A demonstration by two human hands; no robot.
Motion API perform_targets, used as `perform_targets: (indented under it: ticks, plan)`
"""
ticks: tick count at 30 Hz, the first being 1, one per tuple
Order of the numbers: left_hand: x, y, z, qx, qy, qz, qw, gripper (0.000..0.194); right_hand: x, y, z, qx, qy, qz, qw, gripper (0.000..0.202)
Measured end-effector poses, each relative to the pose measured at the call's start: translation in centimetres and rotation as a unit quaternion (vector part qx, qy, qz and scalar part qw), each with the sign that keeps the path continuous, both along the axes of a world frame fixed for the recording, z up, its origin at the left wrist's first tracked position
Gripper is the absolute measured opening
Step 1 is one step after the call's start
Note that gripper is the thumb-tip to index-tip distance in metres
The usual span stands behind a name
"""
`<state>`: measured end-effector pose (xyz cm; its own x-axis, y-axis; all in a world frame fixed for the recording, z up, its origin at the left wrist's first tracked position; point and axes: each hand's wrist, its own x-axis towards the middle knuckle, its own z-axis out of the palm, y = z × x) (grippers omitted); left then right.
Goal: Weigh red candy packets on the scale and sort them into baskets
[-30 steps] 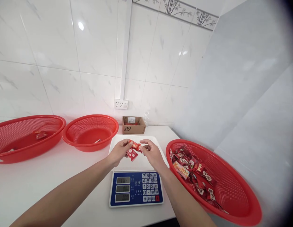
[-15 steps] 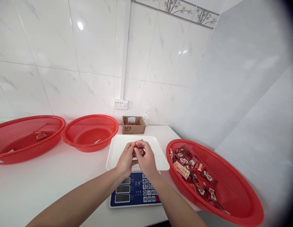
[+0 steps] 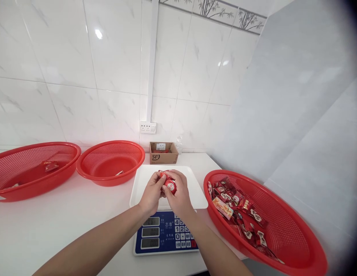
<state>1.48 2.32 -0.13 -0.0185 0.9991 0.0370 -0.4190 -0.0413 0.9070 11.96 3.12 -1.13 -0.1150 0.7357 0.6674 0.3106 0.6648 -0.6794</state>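
Observation:
Both hands meet above the white pan (image 3: 139, 191) of a weighing scale, fingers closed around small red wrapped candies (image 3: 170, 185). My left hand (image 3: 151, 193) grips them from the left, its thumb and fingertips on the wrapper. From the other side, my right hand (image 3: 179, 193) wraps round them with its thumb at the front. How many pieces are held is hidden by the fingers. Below the hands sits the scale's blue panel (image 3: 167, 239) with keys and three displays, partly covered by my right forearm.
To the right, a red basket (image 3: 293, 207) holds many red packets and an orange-white one. A red basket (image 3: 109, 147) stands at left with a small piece inside; another red basket (image 3: 37, 149) lies farther left. A small cardboard box (image 3: 164, 158) stands behind the scale, below a wall socket (image 3: 147, 127).
My fingers have shifted around the candies, and a rounder, brighter red face now shows between the thumbs. The hands stay over the pan. The view has moved slightly.

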Motion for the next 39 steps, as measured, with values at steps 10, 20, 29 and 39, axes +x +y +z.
perform_targets:
  ticks: [10, 20, 29, 39]
  plan:
    - [-0.3, 0.0, -0.8, 0.046, 0.091, -0.002, 0.995, 0.026, 0.5, 0.7, 0.2, -0.290, 0.267, 0.113, 0.912, 0.051]
    - [0.2, -0.2, 0.1, -0.026, 0.047, -0.027, 0.998, 0.045, 1.0, 0.8, 0.7, -0.263, 0.218, 0.099, 0.935, 0.041]
    - [0.2, 0.0, -0.4, 0.045, 0.082, 0.048, 0.994, 0.028, 0.5, 0.8, 0.6, -0.276, 0.245, 0.080, 0.926, 0.056]
    - [0.0, -0.3, 0.0, 0.022, 0.073, 0.067, 0.995, 0.033, 0.6, 1.4, 0.2, -0.219, 0.230, 0.035, 0.947, 0.043]
